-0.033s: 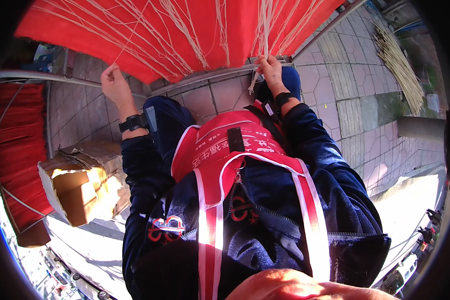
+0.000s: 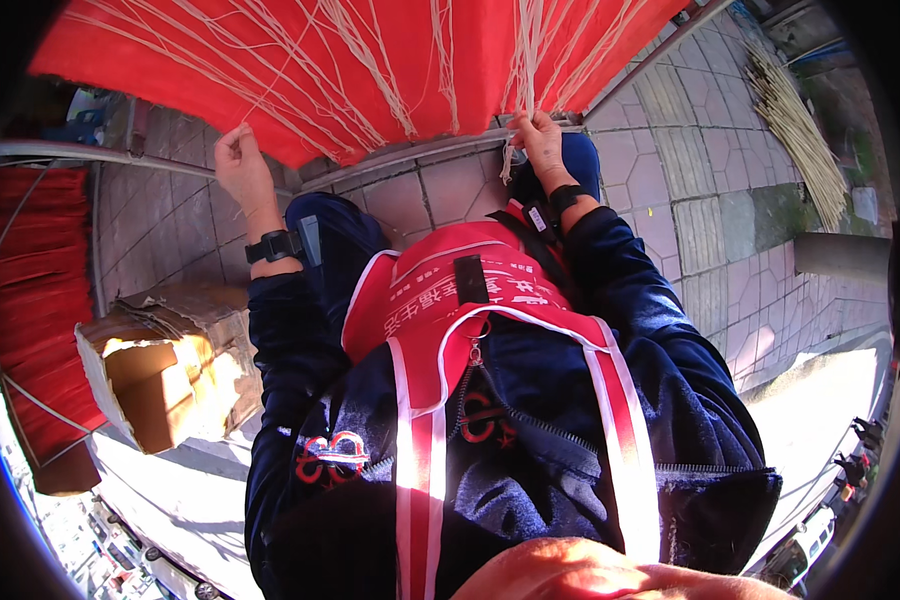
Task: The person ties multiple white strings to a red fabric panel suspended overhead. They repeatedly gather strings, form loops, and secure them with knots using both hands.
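Because many loose white threads point(image 2: 395, 100) lie close together over the red cloth point(image 2: 478, 70), a sideways pull by either hand could snag neighbouring strands and knot them. The left hand point(image 2: 242, 165) appears to pinch one thin thread point(image 2: 267, 92), and its grip takes so little of the strand that it could slip free if drawn too hard. The right hand point(image 2: 538, 140) has its grip closed around a gathered bundle point(image 2: 528, 85), whose loose tail point(image 2: 508, 163) dangles below it near the right knee point(image 2: 582, 160) and might tangle or catch there. The cloth spreads ahead of both hands, over the paved floor point(image 2: 390, 205), bright red and mostly smooth; the threads look pale, fine and slack in places, running in separate clusters toward its near edge
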The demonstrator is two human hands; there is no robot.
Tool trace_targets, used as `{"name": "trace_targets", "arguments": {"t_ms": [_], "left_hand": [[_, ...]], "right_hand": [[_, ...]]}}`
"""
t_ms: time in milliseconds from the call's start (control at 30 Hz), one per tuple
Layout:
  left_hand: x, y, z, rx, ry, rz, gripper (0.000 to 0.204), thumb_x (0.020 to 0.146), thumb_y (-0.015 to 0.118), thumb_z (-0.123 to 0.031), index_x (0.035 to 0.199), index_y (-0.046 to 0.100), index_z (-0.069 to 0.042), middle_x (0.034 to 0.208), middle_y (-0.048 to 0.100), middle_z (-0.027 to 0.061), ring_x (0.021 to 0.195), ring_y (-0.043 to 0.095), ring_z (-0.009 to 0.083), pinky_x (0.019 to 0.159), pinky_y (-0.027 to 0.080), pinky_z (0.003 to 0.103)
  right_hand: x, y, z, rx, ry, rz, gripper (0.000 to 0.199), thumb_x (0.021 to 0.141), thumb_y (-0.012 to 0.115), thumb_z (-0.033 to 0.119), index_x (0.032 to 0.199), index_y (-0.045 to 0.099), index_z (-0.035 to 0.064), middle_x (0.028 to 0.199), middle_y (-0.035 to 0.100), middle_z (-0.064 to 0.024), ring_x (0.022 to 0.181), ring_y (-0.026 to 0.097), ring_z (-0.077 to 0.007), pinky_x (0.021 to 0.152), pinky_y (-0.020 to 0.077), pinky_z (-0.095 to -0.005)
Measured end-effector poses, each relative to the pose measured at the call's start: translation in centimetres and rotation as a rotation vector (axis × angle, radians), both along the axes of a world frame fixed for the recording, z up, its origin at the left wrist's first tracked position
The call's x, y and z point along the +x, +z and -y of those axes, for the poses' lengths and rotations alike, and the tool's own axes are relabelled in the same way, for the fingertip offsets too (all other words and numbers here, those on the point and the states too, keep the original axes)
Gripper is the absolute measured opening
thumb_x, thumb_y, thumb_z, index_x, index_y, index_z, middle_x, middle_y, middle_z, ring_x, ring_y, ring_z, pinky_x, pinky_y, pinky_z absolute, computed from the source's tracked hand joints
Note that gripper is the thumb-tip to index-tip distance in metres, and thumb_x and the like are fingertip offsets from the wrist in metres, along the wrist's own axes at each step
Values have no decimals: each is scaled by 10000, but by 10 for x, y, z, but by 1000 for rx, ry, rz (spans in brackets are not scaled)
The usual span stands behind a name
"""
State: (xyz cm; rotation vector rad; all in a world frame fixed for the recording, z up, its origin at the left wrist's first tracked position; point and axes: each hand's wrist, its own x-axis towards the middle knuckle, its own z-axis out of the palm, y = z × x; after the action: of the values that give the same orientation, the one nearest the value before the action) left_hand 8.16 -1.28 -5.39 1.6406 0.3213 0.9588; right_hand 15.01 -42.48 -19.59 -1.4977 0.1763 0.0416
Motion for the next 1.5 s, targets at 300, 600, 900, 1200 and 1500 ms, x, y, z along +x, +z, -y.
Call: {"name": "trace_targets", "arguments": {"t_ms": [300, 600, 900, 1200, 1500], "left_hand": [[-7, -72, 86, 9, -352, -290, 127, 887, 594, -63, 996, 593, 1, 836, 676, 70, 776, 632, 108, 710, 493, 235], [-5, -84, 138, 297, -717, -547, 379, 795, 710, -162, 1135, 591, -45, 879, 634, 65, 893, 602, 166, 857, 457, 322], [37, -45, 191, 106, -855, -595, 753, 795, 747, -323, 1386, 391, -23, 1410, 412, 190, 1327, 381, 267, 1053, 347, 367], [63, -43, 241, 136, -933, -551, 704, 778, 758, -318, 1331, 437, -25, 1218, 576, 158, 1125, 549, 233, 965, 428, 371], [63, -59, 259, 134, -887, -473, 263, 817, 704, -184, 1004, 624, -18, 846, 667, 60, 765, 618, 123, 686, 487, 263]], "right_hand": [[-2, 1, -5, 25, 115, -49, 234, 917, 596, 282, 880, 641, 56, 766, 679, -33, 535, 555, -73, 521, 450, -221], [-5, 2, -4, 122, 140, -71, 174, 873, 666, 226, 877, 645, 54, 677, 624, -1, 538, 567, -76, 521, 439, -210], [-10, 14, -3, 117, 389, -70, 166, 861, 671, 162, 989, 638, 61, 808, 665, -7, 629, 596, -86, 603, 469, -227], [-13, 17, 12, 225, 432, -99, 185, 915, 610, 218, 1006, 624, 58, 868, 671, -18, 703, 619, -94, 641, 486, -235], [-15, 13, 16, 54, 292, 3, 152, 858, 697, 176, 913, 664, 37, 758, 618, 27, 677, 536, -50, 641, 446, -209]]}}
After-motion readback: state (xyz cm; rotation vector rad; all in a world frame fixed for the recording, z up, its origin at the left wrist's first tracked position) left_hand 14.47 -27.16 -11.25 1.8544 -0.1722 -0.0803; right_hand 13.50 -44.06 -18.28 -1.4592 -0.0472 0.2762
